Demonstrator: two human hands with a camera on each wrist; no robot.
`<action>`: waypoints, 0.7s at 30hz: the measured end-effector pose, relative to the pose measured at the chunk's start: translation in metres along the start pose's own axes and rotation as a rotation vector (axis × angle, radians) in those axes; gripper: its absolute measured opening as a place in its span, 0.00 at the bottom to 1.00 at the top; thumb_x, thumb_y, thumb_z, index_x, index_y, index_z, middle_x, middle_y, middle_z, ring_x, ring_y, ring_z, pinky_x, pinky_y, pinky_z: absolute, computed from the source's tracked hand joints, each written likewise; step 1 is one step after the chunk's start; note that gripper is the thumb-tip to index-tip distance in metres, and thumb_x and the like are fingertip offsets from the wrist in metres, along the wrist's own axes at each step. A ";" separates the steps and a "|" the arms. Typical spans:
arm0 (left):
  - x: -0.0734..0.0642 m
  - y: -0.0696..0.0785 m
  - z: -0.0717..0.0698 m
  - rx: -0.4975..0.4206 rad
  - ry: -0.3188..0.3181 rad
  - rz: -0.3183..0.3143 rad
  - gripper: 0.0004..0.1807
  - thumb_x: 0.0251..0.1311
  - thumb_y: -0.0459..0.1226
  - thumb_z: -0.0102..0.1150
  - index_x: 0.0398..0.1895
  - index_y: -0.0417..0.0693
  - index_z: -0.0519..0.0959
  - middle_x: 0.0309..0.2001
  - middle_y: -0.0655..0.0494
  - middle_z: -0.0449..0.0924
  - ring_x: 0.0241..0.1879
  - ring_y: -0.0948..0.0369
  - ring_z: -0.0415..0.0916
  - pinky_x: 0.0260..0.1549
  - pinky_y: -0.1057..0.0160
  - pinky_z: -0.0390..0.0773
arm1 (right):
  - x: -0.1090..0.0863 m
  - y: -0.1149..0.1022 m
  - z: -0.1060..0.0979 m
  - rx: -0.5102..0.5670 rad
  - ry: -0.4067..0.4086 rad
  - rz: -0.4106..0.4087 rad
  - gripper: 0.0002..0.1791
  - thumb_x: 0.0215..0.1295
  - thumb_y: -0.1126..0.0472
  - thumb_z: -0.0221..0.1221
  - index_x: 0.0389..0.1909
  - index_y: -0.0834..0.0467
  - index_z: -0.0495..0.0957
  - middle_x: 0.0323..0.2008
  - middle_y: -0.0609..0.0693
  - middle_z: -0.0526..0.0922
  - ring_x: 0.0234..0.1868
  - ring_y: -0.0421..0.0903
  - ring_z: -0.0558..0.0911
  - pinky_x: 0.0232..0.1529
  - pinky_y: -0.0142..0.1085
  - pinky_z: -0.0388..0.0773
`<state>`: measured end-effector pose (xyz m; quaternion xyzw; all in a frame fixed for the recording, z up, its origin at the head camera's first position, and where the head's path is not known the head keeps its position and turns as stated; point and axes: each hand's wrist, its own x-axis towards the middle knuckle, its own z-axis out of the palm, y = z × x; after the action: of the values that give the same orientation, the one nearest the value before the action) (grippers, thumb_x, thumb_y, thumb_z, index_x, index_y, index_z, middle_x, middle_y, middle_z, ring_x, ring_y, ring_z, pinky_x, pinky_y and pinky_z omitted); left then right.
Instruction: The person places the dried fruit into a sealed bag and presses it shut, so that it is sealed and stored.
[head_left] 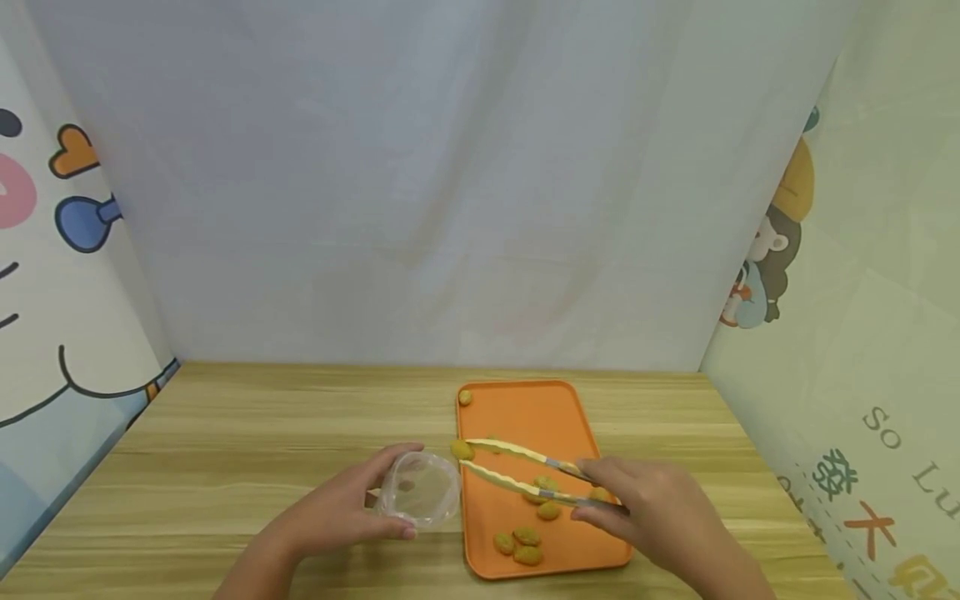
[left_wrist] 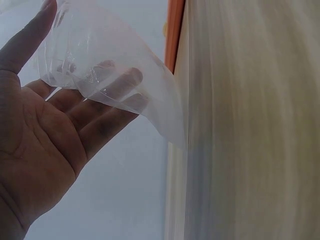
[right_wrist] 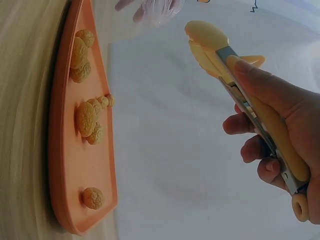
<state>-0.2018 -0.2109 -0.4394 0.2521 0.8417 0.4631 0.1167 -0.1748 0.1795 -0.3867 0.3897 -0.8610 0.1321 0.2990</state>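
Note:
My left hand (head_left: pixel 341 510) holds a clear plastic bag (head_left: pixel 422 492) with its mouth spread wide, thumb and fingers on opposite sides. In the left wrist view the bag (left_wrist: pixel 115 65) hangs slack, several fingers showing through it. My right hand (head_left: pixel 663 508) grips tongs (head_left: pixel 504 481) with cream-yellow tips. At those tips, beside the bag's mouth and over the tray's left edge, is one wrinkled golden-brown ball (head_left: pixel 461 450). The right wrist view shows the thumb pressing along the tongs' handle (right_wrist: pixel 280 130), fingers curled beneath. More such balls (right_wrist: pixel 87 120) lie on an orange tray (head_left: pixel 525 408).
The tray stands on a wood-grain table (head_left: pixel 315 408). One ball (head_left: pixel 465 397) sits in its far left corner; a small cluster (head_left: pixel 527 537) lies at the near end. A pale curtain (head_left: pixel 420 183) hangs behind, with printed cloths (head_left: pixel 862 350) at both sides.

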 end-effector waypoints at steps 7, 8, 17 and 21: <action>0.000 0.001 0.000 0.005 -0.002 0.015 0.46 0.50 0.53 0.73 0.72 0.71 0.58 0.59 0.51 0.73 0.53 0.53 0.75 0.49 0.57 0.79 | 0.001 -0.005 0.003 0.038 0.031 -0.053 0.23 0.52 0.44 0.70 0.46 0.51 0.84 0.35 0.41 0.87 0.23 0.28 0.79 0.25 0.21 0.75; 0.000 0.001 0.000 0.004 -0.003 0.019 0.46 0.51 0.53 0.73 0.72 0.71 0.58 0.59 0.50 0.73 0.53 0.53 0.75 0.49 0.57 0.79 | 0.001 -0.006 0.004 0.039 0.028 -0.054 0.23 0.53 0.43 0.70 0.46 0.51 0.84 0.35 0.41 0.87 0.24 0.28 0.79 0.25 0.21 0.75; 0.000 -0.003 -0.003 -0.001 -0.015 0.019 0.46 0.52 0.51 0.73 0.72 0.71 0.58 0.60 0.49 0.72 0.52 0.53 0.76 0.49 0.57 0.79 | 0.005 -0.015 0.006 0.056 -0.003 -0.051 0.22 0.53 0.43 0.70 0.46 0.50 0.84 0.34 0.40 0.87 0.24 0.28 0.79 0.25 0.20 0.74; 0.000 -0.006 -0.003 0.016 -0.012 0.023 0.46 0.52 0.51 0.73 0.72 0.72 0.58 0.60 0.50 0.73 0.52 0.53 0.75 0.49 0.57 0.79 | 0.006 -0.018 0.009 0.071 0.000 -0.060 0.22 0.54 0.43 0.70 0.46 0.51 0.85 0.36 0.41 0.87 0.27 0.32 0.83 0.27 0.22 0.77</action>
<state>-0.2049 -0.2159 -0.4421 0.2653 0.8418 0.4559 0.1143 -0.1683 0.1604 -0.3900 0.4259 -0.8436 0.1533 0.2887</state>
